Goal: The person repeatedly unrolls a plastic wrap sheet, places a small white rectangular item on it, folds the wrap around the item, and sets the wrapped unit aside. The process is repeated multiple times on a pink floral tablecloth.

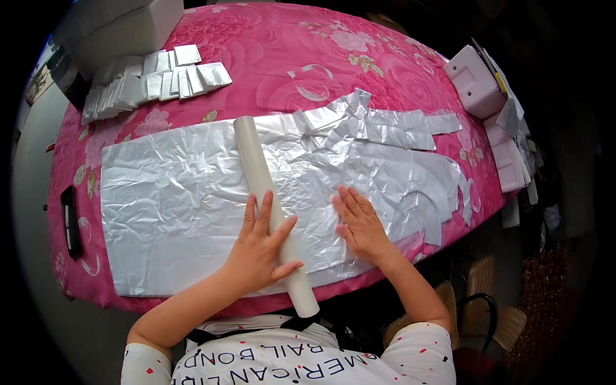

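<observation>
Silvery-white thin plastic bags [173, 186] lie flat and crinkled in a layered stack, with cut handles and strips at the right end. A pale, smooth tube [254, 154] lies across them, slanting from the far side toward my body, its near end past the table edge. My left hand [258, 247] rests on the tube with fingers spread, not wrapped round it. Just right of the tube, my right hand [361, 224] lies on the bags with its fingers stretched out, holding nothing.
Folded silvery packets [154, 82] stand in rows at the far left, before a white foam box [119, 29]. A black, flat, oblong object [71, 221] lies at the left edge. White foam boxes [475, 80] line the right edge of the pink flowered tablecloth [244, 38]. A chair [481, 282] stands lower right.
</observation>
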A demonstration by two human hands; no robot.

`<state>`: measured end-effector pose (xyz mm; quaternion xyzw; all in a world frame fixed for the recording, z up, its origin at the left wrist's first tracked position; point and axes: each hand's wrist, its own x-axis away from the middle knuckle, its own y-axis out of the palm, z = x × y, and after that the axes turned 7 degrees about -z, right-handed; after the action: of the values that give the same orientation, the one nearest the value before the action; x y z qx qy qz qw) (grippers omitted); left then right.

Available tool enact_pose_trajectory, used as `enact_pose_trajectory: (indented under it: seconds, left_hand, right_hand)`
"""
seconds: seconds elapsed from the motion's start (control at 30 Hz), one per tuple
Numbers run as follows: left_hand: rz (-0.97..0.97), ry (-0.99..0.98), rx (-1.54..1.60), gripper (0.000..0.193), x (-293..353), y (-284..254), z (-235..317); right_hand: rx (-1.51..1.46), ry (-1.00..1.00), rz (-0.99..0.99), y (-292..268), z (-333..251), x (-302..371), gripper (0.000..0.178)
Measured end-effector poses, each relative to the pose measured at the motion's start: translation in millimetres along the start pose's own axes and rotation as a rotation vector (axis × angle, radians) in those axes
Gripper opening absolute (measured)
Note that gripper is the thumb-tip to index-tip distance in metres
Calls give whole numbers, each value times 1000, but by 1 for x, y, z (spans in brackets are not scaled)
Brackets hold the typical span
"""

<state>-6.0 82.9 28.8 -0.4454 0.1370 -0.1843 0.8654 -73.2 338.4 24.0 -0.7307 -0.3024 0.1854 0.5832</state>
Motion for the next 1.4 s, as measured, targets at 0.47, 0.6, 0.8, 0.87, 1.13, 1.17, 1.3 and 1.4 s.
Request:
enact_pose_trajectory:
  seconds: [0.47, 0.6, 0.8, 0.87, 1.13, 1.17, 1.3, 1.4]
  left_hand:
    - [-56, 54, -88, 60, -26, 21, 42]
    - [-62, 66, -91, 60, -28, 21, 43]
    - [-11, 73, 208, 61, -20, 17, 44]
    - [-22, 48, 727, 60, -11, 4, 50]
    - [-50, -640, 1347, 14, 58, -56, -53]
    - [-46, -676, 1247, 13, 78, -71, -78]
    - [-11, -898, 900, 10, 137, -134, -128]
    - [-26, -831, 397, 13, 162, -155, -143]
  right_hand:
    - [231, 662, 484, -36, 192, 71, 9]
    - [203, 578, 622, -43, 159, 63, 3]
    - [-157, 146, 703, -65, -4, 29, 9]
    - [-392, 8, 490, -57, -51, 27, 10]
    - [-425, -417, 187, -33, -124, 26, 31]
    - [-380, -364, 219, -34, -121, 32, 34]
    - [-218, -15, 230, -28, -107, 54, 38]
    - [-314, 239, -17, -18, -110, 59, 48]
